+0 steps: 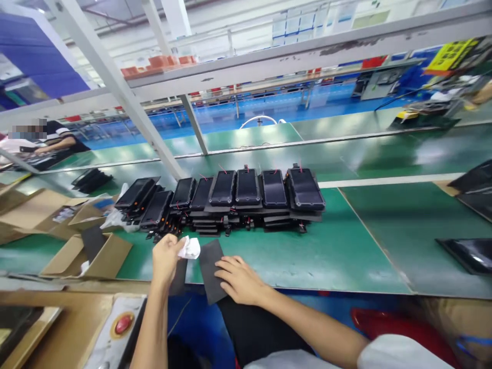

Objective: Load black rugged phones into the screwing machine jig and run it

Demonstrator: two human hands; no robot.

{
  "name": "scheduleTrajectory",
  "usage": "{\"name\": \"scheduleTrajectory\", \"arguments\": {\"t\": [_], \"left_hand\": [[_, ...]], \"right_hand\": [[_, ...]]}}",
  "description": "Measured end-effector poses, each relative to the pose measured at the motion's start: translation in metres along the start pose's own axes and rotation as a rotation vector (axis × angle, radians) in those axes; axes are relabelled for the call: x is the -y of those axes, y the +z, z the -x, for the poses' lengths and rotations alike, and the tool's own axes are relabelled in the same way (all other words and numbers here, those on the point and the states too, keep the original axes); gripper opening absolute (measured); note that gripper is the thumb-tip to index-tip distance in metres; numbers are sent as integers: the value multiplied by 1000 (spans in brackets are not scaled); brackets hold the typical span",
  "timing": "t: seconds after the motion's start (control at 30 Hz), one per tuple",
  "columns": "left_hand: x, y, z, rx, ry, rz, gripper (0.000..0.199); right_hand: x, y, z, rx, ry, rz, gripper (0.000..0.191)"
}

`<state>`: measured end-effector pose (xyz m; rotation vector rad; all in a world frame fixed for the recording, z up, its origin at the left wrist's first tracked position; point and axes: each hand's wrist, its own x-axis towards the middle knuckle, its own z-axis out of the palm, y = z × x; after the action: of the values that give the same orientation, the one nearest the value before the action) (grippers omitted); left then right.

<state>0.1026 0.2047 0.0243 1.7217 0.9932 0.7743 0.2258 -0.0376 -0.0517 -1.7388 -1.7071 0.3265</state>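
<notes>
A crumpled white tissue or cloth (190,248) is pinched in the fingers of my left hand (166,256), just over the table's front edge. My right hand (239,279) lies flat, fingers stretched, on the right side of a thin dark grey sheet (210,264) that overhangs the edge. Below my left hand hangs a second dark sheet (179,277), partly hidden by my wrist. Behind both hands stand stacks of black rugged devices with dark screens (248,185), layered with dark sheets. Thin red wires stick out from several of them.
Open cardboard boxes (111,256) stand to the left on the green table (346,251). A red button (123,324) sits on a panel at lower left. Dark flat panels (467,255) lie at the right. A metal frame (200,125) rises behind the stacks. Another person (61,138) sits far left.
</notes>
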Motion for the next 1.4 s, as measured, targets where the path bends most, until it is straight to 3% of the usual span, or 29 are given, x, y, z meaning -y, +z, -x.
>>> {"name": "scheduleTrajectory", "arguments": {"t": [0.1, 0.2, 0.3, 0.4, 0.47, 0.57, 0.63, 0.7, 0.8, 0.9, 1.0, 1.13, 1.23, 1.33, 1.4], "left_hand": [[-12, 4, 32, -12, -43, 181, 36], [-18, 28, 68, 108, -70, 388, 28], [-22, 56, 97, 221, 30, 225, 10], [-28, 74, 119, 246, 177, 39, 52], [-34, 79, 130, 256, 231, -40, 73], [-41, 74, 139, 181, 220, -114, 78], [-43, 62, 140, 99, 185, -75, 77], [-47, 42, 140, 36, 123, 137, 64], [-62, 8, 145, 39, -46, 760, 29], [-88, -18, 156, 112, -159, 1208, 30], [-107, -28, 165, 175, -181, 1332, 34], [-119, -30, 172, 211, -182, 1355, 40], [-123, -27, 179, 248, -156, 1286, 36], [-109, -23, 185, 241, -75, 964, 22], [-82, -18, 186, 178, -36, 581, 16]], "right_hand": [[8, -1, -8, -133, 110, -281, 41], [26, -3, -30, -233, 257, -831, 49], [41, -3, -58, -278, 372, -1308, 56], [44, -9, -82, -426, 500, -1464, 60], [43, -15, -90, -464, 542, -1490, 63], [47, -22, -87, -424, 534, -1404, 60], [51, -22, -75, -358, 503, -1347, 56], [52, -20, -60, -305, 483, -1375, 54], [42, -17, -36, -318, 536, -1471, 55], [26, -18, -16, -366, 640, -1502, 50], [18, -21, 3, -379, 708, -1502, 46], [27, -21, 5, -348, 694, -1458, 46], [40, -17, -27, -282, 581, -1397, 53], [50, -15, -69, -184, 450, -1138, 70], [52, -20, -81, -122, 348, -886, 86]]}}
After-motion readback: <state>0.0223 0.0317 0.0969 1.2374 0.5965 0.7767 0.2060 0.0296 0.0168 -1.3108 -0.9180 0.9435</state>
